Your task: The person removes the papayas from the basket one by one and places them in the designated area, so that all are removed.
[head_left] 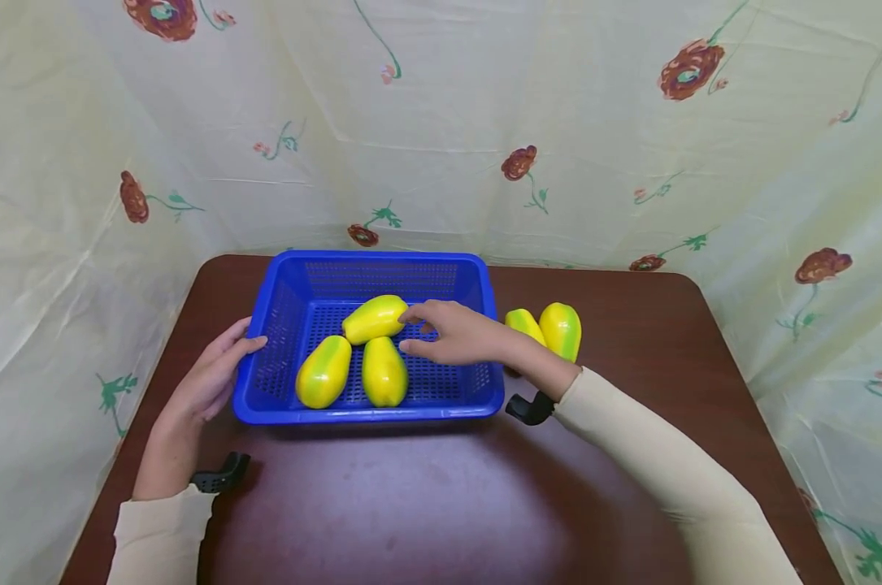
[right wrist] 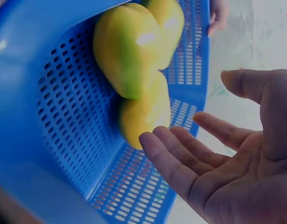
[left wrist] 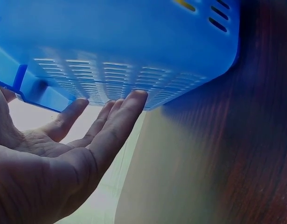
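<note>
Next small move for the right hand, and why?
I'd probably swing the right hand over to the loose pair of fruits on the table: it looks open and empty above the basket, three fruits already lie inside, and that pair sits just past the basket's right side.

Plain cream long sleeves (head_left: 653, 459) are worn with curved black wrist mounts (head_left: 532, 410).

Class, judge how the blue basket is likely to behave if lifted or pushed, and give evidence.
The blue basket is itself probably light for its size, its walls being perforated. It seems stiff, since those walls stand without sagging. Its wide, flat base suggests it would slide rather than tip.
</note>
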A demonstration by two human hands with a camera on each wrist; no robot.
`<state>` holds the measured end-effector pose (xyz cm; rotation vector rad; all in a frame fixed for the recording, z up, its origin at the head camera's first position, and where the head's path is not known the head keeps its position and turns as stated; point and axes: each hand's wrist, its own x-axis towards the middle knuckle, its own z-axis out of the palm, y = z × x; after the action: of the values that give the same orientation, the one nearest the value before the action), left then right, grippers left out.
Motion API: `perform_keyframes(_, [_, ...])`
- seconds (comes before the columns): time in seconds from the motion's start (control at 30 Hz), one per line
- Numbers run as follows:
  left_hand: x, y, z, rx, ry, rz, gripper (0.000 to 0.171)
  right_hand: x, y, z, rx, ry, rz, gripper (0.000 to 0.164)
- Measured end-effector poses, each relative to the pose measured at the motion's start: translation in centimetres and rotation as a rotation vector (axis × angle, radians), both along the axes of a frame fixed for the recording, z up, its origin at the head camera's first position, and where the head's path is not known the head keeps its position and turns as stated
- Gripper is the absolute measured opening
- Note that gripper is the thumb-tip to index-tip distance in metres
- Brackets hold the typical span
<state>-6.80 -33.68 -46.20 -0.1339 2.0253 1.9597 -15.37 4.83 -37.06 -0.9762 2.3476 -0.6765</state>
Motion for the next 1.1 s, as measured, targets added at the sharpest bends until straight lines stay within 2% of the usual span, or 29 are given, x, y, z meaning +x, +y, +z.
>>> perform_keyframes(0.27, [-0.1, 0.3, 0.0, 0.038, 0.027, 0.011, 0.060, -0.3, -1.5, -0.5, 0.065, -0.042, 0.067, 0.055])
perform_keyframes(0.53, [-0.1, 0.2, -0.1, 0.053, 0.031, 0.002, 0.060, -0.4, -3.1, -1.1, 0.130, -0.052, 0.076, 0.058])
perform_keyframes(0.8, [-0.1, 0.1, -0.1, 0.035, 0.026, -0.010, 0.066, 0.2, -4.9, -1.9, 0.256, -0.001, 0.066, 0.065])
perform_keyframes(1.1, [-0.1, 0.0, 0.0, -0.022, 0.021, -0.004, 0.068, 0.5, -6.2, -2.2, 0.307, 0.053, 0.089, 0.063])
